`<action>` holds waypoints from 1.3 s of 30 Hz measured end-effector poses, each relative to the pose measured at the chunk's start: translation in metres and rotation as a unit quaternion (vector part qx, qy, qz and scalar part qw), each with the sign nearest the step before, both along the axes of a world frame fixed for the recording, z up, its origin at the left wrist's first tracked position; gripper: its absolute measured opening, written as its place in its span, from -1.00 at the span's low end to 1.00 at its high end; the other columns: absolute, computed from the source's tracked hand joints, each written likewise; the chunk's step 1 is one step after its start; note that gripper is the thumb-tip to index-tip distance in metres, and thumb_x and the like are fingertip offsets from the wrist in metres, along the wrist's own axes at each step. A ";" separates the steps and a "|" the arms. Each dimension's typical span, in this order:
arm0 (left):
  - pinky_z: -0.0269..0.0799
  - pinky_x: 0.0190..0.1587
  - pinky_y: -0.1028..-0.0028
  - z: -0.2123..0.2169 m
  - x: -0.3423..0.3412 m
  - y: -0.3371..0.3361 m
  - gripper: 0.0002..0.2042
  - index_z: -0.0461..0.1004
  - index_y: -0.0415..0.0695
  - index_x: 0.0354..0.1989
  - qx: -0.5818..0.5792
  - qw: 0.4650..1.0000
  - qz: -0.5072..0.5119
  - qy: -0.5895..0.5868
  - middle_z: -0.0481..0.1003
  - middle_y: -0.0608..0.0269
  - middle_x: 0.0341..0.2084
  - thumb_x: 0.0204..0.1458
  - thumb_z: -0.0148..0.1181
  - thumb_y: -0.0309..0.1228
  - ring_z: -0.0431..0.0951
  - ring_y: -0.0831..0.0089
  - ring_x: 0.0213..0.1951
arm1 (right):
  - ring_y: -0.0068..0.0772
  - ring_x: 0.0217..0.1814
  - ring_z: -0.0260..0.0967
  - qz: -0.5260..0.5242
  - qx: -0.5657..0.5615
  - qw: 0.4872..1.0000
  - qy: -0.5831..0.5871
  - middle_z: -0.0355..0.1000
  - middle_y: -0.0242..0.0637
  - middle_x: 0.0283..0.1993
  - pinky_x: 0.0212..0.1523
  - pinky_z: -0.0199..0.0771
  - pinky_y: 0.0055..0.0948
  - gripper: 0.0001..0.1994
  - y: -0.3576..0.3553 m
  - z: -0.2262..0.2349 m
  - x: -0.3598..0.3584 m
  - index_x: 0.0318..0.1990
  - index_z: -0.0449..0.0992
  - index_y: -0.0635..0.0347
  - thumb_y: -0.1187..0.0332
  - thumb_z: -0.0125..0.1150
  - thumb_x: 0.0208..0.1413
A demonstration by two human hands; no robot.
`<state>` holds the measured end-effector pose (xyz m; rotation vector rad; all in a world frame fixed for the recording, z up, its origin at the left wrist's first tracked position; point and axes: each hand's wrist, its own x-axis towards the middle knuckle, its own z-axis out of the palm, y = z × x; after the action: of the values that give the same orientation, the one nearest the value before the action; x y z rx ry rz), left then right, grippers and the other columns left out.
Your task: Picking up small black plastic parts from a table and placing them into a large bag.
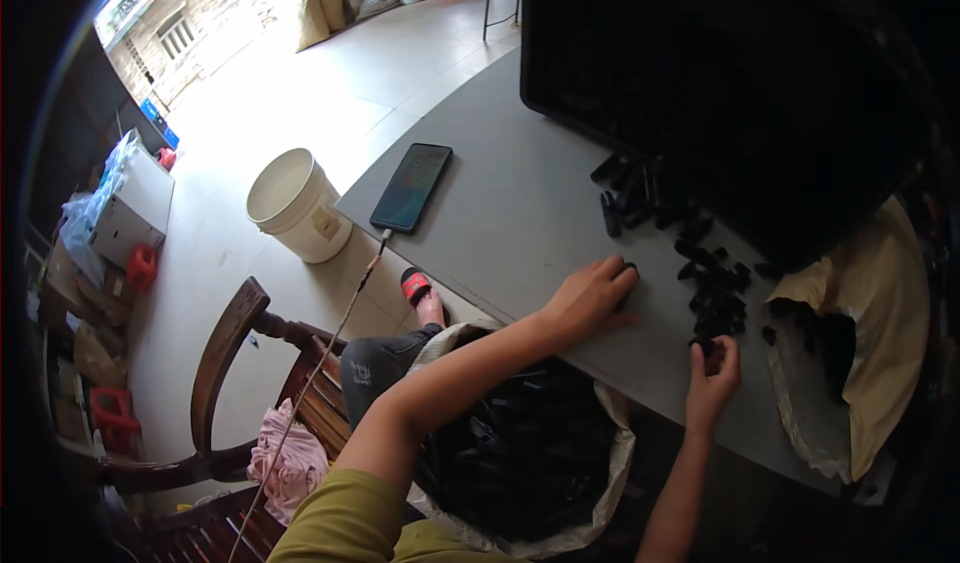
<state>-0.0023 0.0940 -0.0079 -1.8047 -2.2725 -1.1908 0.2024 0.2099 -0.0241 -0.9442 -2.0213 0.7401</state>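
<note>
Small black plastic-looking pieces (718,288) lie in a loose trail on the grey table (480,193); their exact kind cannot be made out. My left hand (592,301) rests low over the table, its fingers curled around a small black piece (628,269) that shows at the fingertips. At the near end of the trail, my right hand (712,383) pinches another black piece between thumb and fingers. Below my left forearm, a pale sack (618,443) with a rolled rim stands against the table edge, holding many similar black pieces.
A large black bin-like shape (700,93) stands on the table's far side. At right lies an open yellowish sack (885,333). A phone (412,188) with a cable sits near the left edge. A white bucket (290,198) and a wooden chair (225,363) stand beyond.
</note>
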 end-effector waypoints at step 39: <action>0.39 -0.21 0.36 0.001 -0.011 -0.032 -0.78 0.50 -0.23 -0.37 -0.032 0.952 -0.222 -0.210 0.46 0.13 -0.35 -0.29 0.30 -0.57 0.49 0.19 -0.28 | -0.30 -0.36 0.38 0.195 -0.032 0.978 -0.068 0.38 -0.24 -0.38 -0.36 0.37 -0.43 -0.75 -0.040 0.018 -0.022 -0.38 0.50 0.32 0.55 0.39 -0.31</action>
<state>-0.0133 0.0618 -0.0072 -2.3721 -2.1683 -1.7351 0.1808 0.1694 -0.0059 -0.6519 -2.3505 0.9752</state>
